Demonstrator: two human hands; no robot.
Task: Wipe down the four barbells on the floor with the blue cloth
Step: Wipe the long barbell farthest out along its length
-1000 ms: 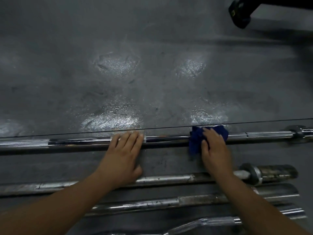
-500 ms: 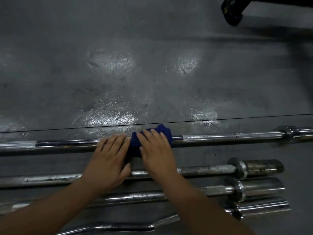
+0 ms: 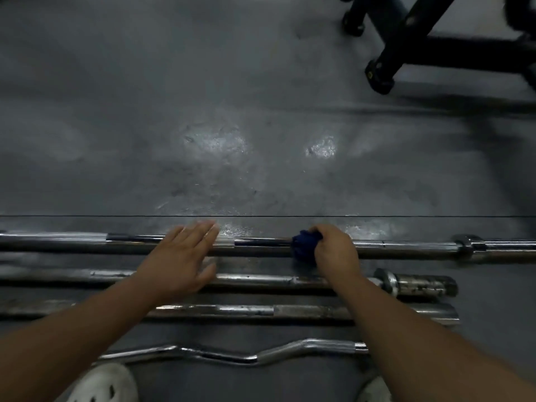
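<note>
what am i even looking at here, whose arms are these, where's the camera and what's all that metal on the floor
No machine here: these are a person's two bare arms, seen from a camera worn on their head, looking forward and down. All the pictures come from that one camera. On the grey floor lie four barbells side by side: the farthest barbell, a second barbell, a third barbell and, nearest, a wavy curl bar. The right hand grips a bunched blue cloth against the farthest barbell. The left hand is open, fingers straight, laid over the same bar; it is blurred, so contact is unclear. The white shapes at the bottom look like the person's shoes, and a black equipment frame stands at top right.
</note>
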